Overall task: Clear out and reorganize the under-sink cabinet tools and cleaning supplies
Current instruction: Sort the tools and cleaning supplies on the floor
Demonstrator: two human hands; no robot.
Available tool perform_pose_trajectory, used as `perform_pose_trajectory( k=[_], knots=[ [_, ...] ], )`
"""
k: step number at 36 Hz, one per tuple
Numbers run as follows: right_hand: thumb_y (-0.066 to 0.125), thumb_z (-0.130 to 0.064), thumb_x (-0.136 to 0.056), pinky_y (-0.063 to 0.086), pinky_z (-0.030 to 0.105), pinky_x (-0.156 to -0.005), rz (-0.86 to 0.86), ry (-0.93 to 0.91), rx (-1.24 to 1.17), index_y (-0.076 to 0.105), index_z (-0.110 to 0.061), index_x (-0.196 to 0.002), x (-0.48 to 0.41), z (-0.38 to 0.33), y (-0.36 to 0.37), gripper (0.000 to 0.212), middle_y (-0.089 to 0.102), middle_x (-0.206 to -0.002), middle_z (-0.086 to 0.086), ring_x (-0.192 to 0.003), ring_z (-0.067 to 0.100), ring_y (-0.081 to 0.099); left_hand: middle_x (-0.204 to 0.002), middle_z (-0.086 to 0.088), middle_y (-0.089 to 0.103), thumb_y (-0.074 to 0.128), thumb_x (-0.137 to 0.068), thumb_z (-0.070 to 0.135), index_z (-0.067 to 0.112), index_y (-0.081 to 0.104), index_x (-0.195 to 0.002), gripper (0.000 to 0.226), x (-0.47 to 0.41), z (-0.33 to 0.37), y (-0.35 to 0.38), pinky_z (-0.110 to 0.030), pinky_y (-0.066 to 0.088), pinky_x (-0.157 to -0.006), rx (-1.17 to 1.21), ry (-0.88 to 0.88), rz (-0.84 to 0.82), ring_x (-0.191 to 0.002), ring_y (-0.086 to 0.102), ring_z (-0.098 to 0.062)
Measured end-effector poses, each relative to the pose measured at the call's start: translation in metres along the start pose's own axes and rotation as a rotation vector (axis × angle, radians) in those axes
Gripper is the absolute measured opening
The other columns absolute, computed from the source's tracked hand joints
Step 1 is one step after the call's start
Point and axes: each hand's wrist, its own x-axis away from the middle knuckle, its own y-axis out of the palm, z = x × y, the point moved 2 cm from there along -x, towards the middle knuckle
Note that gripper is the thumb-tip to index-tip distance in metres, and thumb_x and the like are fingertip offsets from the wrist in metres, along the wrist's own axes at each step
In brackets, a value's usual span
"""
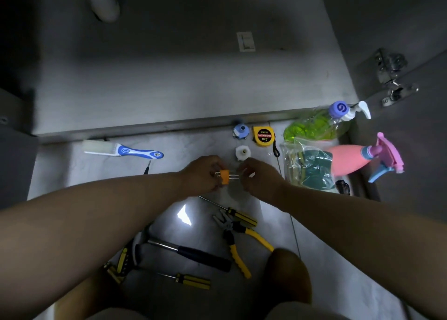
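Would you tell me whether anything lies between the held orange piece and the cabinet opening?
Yes: a white fitting sits just beyond the orange piece, a blue cap and yellow tape measure by the cabinet sill.

An orange-capped metal piece (224, 176) is held level at the centre; yellow-handled pliers (232, 232), a screwdriver (193, 281) and a hammer (193, 253) are laid near; a tape measure (263, 136), green soap bottle (316, 126) and pink spray bottle (350, 159) are laid far right

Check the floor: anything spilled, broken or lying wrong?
The green soap bottle and the pink spray bottle lie on their sides at the right, near the cabinet edge, so they could leak; no puddle shows. The bright patch on the tiles by the pliers looks like glare, not liquid.
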Motion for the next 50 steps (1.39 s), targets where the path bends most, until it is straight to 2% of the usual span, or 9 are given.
perform_pose_trajectory(
  k=[8, 13, 18, 24, 28, 33, 39, 45, 50],
  knots=[
    [0.060, -0.014, -0.094, 0.056, 0.036, -0.074, -0.122, -0.084, 0.078, 0.068, -0.008, -0.107, 0.007, -0.001, 0.001, 0.015, 0.067, -0.090, 0.008, -0.082, 0.026, 0.069, -0.081, -0.001, 0.065, 0.074, -0.086, 0.003, 0.013, 0.063, -0.100, 0.021, 0.004, -0.002, -0.002, -0.023, 0.043, -0.065, -0.097, 0.061, -0.013, -0.076, 0.057, -0.015],
    [0.056, -0.007, -0.095, 0.052, 0.032, -0.068, -0.203, 0.017, 0.066, 0.070, 0.001, -0.097, 0.004, 0.006, -0.010, 0.017, 0.070, -0.084, 0.017, -0.075, 0.022, 0.064, -0.101, -0.012, 0.070, 0.071, -0.089, 0.005, 0.006, 0.064, -0.109, 0.021, 0.001, 0.000, 0.003, -0.030, 0.048, -0.072, -0.066, 0.024, 0.052, -0.088, 0.065, -0.025],
    [0.049, -0.002, -0.096, 0.054, 0.040, -0.070, -0.018, 0.238, 0.007, 0.067, 0.008, -0.091, -0.008, 0.032, -0.030, 0.021, 0.067, -0.082, 0.024, -0.072, 0.031, 0.062, -0.107, -0.014, 0.067, 0.062, -0.095, 0.007, 0.006, 0.062, -0.108, 0.014, 0.001, -0.010, 0.011, -0.022, 0.050, -0.066, -0.051, -0.050, -0.001, -0.083, 0.063, -0.020],
    [0.047, -0.004, -0.099, 0.050, 0.022, -0.051, 0.097, 0.406, -0.142, 0.053, -0.009, -0.073, -0.019, 0.051, -0.029, 0.027, 0.061, -0.072, 0.007, -0.060, 0.015, 0.059, -0.119, -0.014, 0.068, 0.061, -0.097, 0.011, 0.003, 0.067, -0.115, 0.022, 0.006, -0.020, 0.018, -0.020, 0.040, -0.074, -0.159, -0.099, -0.109, -0.112, 0.064, -0.031],
    [0.050, 0.002, -0.097, 0.056, 0.022, -0.057, 0.128, 0.415, -0.343, 0.052, -0.011, -0.076, -0.027, 0.047, -0.025, 0.024, 0.061, -0.079, 0.008, -0.066, 0.016, 0.064, -0.119, -0.015, 0.068, 0.061, -0.097, 0.011, 0.002, 0.067, -0.115, 0.022, 0.006, -0.021, 0.014, -0.021, 0.042, -0.064, -0.208, -0.097, -0.117, -0.097, 0.062, -0.025],
    [0.058, 0.009, -0.089, 0.058, 0.026, -0.060, 0.123, 0.404, -0.419, 0.054, -0.003, -0.100, -0.033, 0.042, -0.021, 0.017, 0.064, -0.102, 0.019, -0.079, 0.023, 0.068, -0.119, -0.017, 0.067, 0.057, -0.097, 0.011, 0.002, 0.066, -0.114, 0.021, 0.007, -0.023, 0.005, -0.041, 0.054, -0.095, -0.259, -0.107, -0.091, -0.111, 0.063, -0.034],
    [0.050, 0.001, -0.096, 0.061, 0.034, -0.056, 0.122, 0.459, -0.350, 0.040, -0.002, -0.136, -0.020, 0.032, -0.016, 0.042, 0.056, -0.116, 0.020, -0.093, 0.032, 0.066, -0.110, -0.004, 0.069, 0.058, -0.095, 0.016, 0.016, 0.066, -0.110, 0.017, 0.015, -0.033, -0.005, -0.033, 0.055, -0.086, -0.411, -0.038, -0.078, -0.101, 0.066, -0.025],
    [0.052, -0.008, -0.098, 0.053, 0.030, -0.065, -0.234, 0.310, 0.152, 0.063, 0.001, -0.116, 0.002, 0.003, -0.002, 0.023, 0.066, -0.095, 0.017, -0.075, 0.024, 0.061, -0.114, -0.001, 0.062, 0.055, -0.093, 0.020, 0.024, 0.058, -0.109, 0.017, 0.030, -0.047, -0.025, -0.037, 0.051, -0.088, -0.655, 0.073, -0.017, -0.100, 0.061, -0.024],
    [0.049, -0.005, -0.095, 0.044, 0.021, -0.056, -0.393, 0.139, 0.301, 0.065, -0.007, -0.109, 0.002, -0.013, 0.027, 0.021, 0.057, -0.078, 0.001, -0.064, 0.016, 0.055, -0.105, -0.007, 0.059, 0.056, -0.094, 0.027, 0.021, 0.059, -0.100, 0.009, 0.041, -0.057, -0.070, -0.043, 0.049, -0.085, -0.870, 0.162, 0.278, -0.103, 0.059, -0.033]
  ],
)
